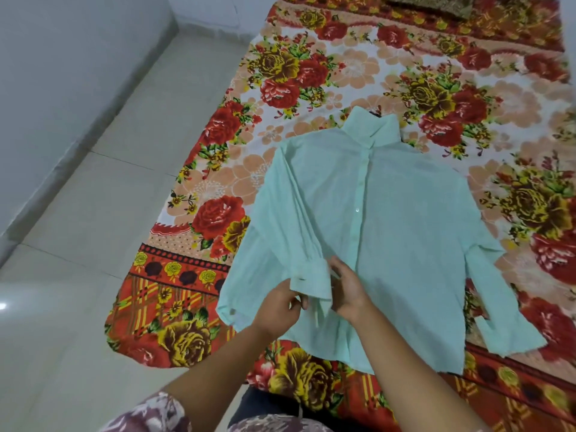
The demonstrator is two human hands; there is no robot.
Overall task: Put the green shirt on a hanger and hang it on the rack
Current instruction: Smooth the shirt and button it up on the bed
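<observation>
A pale green button-up shirt (389,219) lies flat and front-up on the bed, collar pointing away from me. Its left sleeve is folded down along the body, and the other sleeve stretches out to the right. My left hand (279,307) pinches the cuff of the folded sleeve at its lower edge. My right hand (347,289) holds the same cuff from the other side, fingers curled on the fabric. No hanger or rack is in view.
The bed is covered by a floral sheet (311,73) in red, yellow and white. A pale tiled floor (93,213) and a white wall run along the left. A dark patterned cushion (436,4) sits at the far end of the bed.
</observation>
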